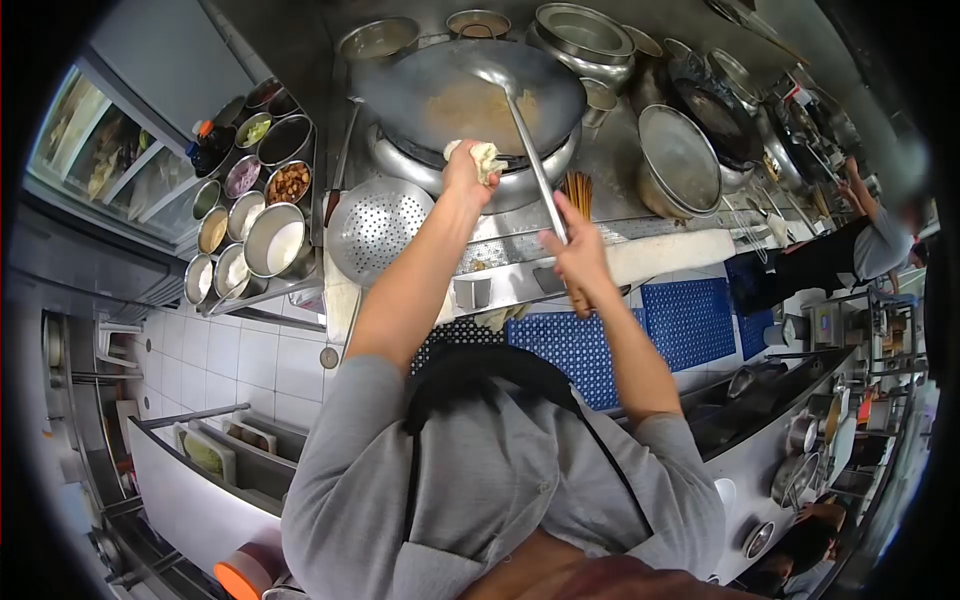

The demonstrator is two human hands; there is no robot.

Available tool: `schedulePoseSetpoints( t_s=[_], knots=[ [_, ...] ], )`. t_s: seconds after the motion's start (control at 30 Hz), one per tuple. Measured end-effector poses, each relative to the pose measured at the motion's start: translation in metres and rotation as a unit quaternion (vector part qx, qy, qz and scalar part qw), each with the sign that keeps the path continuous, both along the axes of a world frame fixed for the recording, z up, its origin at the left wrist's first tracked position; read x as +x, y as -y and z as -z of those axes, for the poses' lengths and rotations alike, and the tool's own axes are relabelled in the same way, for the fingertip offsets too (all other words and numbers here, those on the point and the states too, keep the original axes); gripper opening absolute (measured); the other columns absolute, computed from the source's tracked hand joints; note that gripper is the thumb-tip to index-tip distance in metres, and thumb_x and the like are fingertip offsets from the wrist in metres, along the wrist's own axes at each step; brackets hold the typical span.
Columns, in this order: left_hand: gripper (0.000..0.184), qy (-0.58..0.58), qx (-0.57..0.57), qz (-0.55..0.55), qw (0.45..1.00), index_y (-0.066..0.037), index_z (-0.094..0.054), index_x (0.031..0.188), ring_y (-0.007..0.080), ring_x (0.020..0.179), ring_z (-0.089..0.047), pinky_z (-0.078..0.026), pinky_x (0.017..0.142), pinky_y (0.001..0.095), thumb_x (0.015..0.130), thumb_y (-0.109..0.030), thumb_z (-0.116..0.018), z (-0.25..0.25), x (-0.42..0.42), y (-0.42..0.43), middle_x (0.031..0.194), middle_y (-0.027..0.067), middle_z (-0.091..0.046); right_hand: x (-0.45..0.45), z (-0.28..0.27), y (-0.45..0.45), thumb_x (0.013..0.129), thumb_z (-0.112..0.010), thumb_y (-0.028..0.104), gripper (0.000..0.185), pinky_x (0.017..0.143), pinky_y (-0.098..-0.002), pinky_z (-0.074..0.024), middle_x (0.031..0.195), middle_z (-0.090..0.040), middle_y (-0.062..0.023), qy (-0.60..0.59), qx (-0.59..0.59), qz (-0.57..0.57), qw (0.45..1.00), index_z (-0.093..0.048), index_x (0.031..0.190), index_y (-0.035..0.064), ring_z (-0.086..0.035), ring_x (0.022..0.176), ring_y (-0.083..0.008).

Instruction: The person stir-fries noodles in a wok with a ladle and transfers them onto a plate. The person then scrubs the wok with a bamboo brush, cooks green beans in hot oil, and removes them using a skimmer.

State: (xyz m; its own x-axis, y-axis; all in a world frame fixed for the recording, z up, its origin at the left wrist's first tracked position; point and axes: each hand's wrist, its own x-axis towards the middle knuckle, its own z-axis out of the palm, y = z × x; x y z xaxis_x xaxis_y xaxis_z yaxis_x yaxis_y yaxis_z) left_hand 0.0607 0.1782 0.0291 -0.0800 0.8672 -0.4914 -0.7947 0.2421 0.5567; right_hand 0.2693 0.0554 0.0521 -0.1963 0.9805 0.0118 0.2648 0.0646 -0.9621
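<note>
My left hand (466,182) is closed around a folded pale cloth (485,158) at the near rim of a large dark wok (395,100). Steam hangs over brownish food (465,110) in the wok, blurring its details. My right hand (580,250) grips the wooden-ended handle of a long metal ladle (530,150), whose head rests in the wok at the far side. A metal ring stand (400,165) supports the wok. Left of my left forearm lies a big perforated strainer (378,228).
Metal tubs of ingredients, including a white one (287,243), stand at the left. A large metal bowl (678,160) and a bundle of thin sticks (578,195) are to the right. A rolled white towel (670,255) lies along the front edge. Another person (840,255) works at far right.
</note>
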Motion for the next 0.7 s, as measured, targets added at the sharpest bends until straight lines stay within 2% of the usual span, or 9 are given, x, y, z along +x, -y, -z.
schedulePoseSetpoints(
  t_s=[0.07,0.1,0.27,0.43,0.53,0.6,0.7],
  knots=[
    [0.012,-0.009,-0.021,-0.002,1.000,-0.016,-0.060,0.085,0.0192,0.062,-0.058,-0.038,0.040,0.0256,0.086,-0.027,-0.054,0.004,-0.002,-0.005,0.076,0.0014,-0.062,-0.007,0.046,-0.003,0.089,-0.063,0.006,0.068,0.039,-0.0242,-0.0403,0.070,-0.060,-0.0012,0.027,0.035,0.008,0.999,-0.034,0.151,0.0089,-0.048,0.044,-0.0071],
    [0.013,-0.014,-0.030,-0.002,0.999,-0.016,-0.060,0.085,0.0193,0.062,-0.058,-0.038,0.040,0.0257,0.086,-0.027,-0.055,0.005,-0.003,-0.009,0.076,0.0015,-0.062,-0.010,0.053,0.003,0.090,-0.062,0.006,0.069,0.039,-0.0247,-0.0411,0.070,-0.060,-0.0014,0.012,0.010,0.012,1.000,-0.032,0.152,0.0097,-0.049,0.044,-0.0076],
    [0.016,-0.066,-0.029,0.053,0.996,-0.016,-0.061,0.086,0.0205,0.062,-0.059,-0.040,0.041,0.0253,0.087,-0.031,-0.055,0.017,-0.014,-0.017,0.076,0.0032,-0.062,-0.011,0.050,0.022,0.091,-0.059,0.006,0.071,0.039,-0.0265,-0.0429,0.067,-0.057,-0.0015,-0.023,-0.074,0.013,0.997,-0.027,0.154,0.0136,-0.050,0.043,-0.0094],
    [0.020,-0.085,-0.036,0.094,0.991,-0.017,-0.061,0.088,0.0208,0.058,-0.058,-0.041,0.041,0.0252,0.086,-0.037,-0.057,0.017,-0.017,-0.013,0.075,0.0053,-0.062,-0.014,0.047,0.022,0.091,-0.057,0.005,0.070,0.036,-0.0268,-0.0415,0.063,-0.055,-0.0014,-0.049,-0.097,0.035,0.993,-0.028,0.154,0.0145,-0.049,0.042,-0.0095],
    [0.025,-0.082,-0.031,0.129,0.988,-0.017,-0.061,0.088,0.0207,0.057,-0.058,-0.042,0.041,0.0255,0.087,-0.042,-0.058,0.015,-0.020,-0.009,0.075,0.0062,-0.062,-0.011,0.032,0.000,0.090,-0.057,0.004,0.068,0.036,-0.0272,-0.0410,0.061,-0.053,-0.0014,-0.088,-0.094,0.041,0.991,-0.031,0.153,0.0108,-0.048,0.041,-0.0097],
    [0.030,-0.052,-0.017,0.160,0.986,-0.017,-0.061,0.090,0.0201,0.059,-0.060,-0.044,0.043,0.0263,0.087,-0.047,-0.062,0.011,-0.021,0.006,0.077,0.0052,-0.063,-0.012,0.017,-0.029,0.089,-0.058,0.003,0.069,0.036,-0.0294,-0.0414,0.060,-0.053,-0.0023,-0.073,-0.064,0.048,0.994,-0.029,0.152,0.0043,-0.050,0.041,-0.0120],
    [0.026,-0.030,0.011,0.201,0.979,-0.018,-0.063,0.094,0.0190,0.059,-0.062,-0.042,0.044,0.0281,0.086,-0.042,-0.068,0.021,-0.009,0.042,0.078,0.0020,-0.066,-0.018,0.007,-0.081,0.087,-0.059,0.002,0.071,0.036,-0.0317,-0.0418,0.060,-0.053,-0.0032,-0.063,-0.060,0.058,0.995,-0.028,0.151,0.0001,-0.051,0.042,-0.0142]
  ],
)
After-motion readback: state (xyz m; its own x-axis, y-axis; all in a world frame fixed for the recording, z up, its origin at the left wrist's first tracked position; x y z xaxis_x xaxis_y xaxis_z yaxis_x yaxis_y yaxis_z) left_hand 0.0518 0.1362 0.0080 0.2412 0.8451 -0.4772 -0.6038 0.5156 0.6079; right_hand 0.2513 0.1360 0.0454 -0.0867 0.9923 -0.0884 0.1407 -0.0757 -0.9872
